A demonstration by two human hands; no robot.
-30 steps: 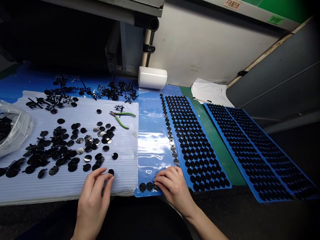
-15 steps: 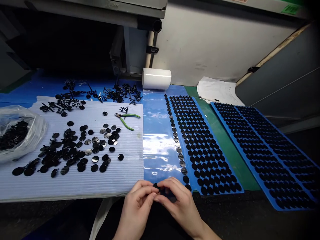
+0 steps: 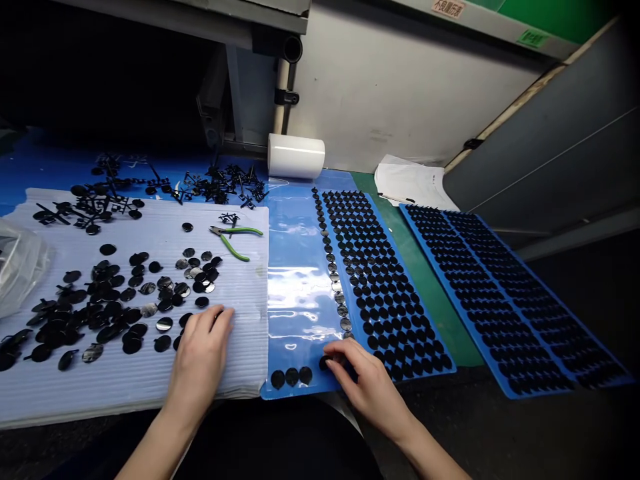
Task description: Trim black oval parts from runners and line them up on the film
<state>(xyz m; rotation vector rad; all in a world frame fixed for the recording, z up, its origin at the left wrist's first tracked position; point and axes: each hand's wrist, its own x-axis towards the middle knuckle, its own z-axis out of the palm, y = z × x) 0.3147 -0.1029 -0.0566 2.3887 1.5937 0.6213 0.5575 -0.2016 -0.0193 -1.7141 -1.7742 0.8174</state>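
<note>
My left hand [image 3: 203, 353] reaches over the white corrugated sheet [image 3: 235, 333], at the right edge of a scattered pile of black discs [image 3: 107, 313]; its fingers bend downward and whatever they touch is hidden. On the blue film sheet [image 3: 295, 267], my right hand [image 3: 367, 380] pinches a black disc [image 3: 324, 363] between thumb and fingers near the front edge. Three discs [image 3: 291, 377] lie in a row to the left of it. A column of discs [image 3: 333, 267] runs up the right side of the film.
Green-handled cutters [image 3: 235, 241] lie behind the pile, with black sprues [image 3: 225, 183] farther back. A plastic bag [image 3: 23, 267] is at left, a white roll [image 3: 296, 156] at the back. Disc-covered blue sheets [image 3: 395, 300] [image 3: 505, 300] and papers [image 3: 415, 181] are at right.
My hands have parted: the left moved left to the pile, the right down onto the film with a disc. The front row of discs is now uncovered. The view has shifted right.
</note>
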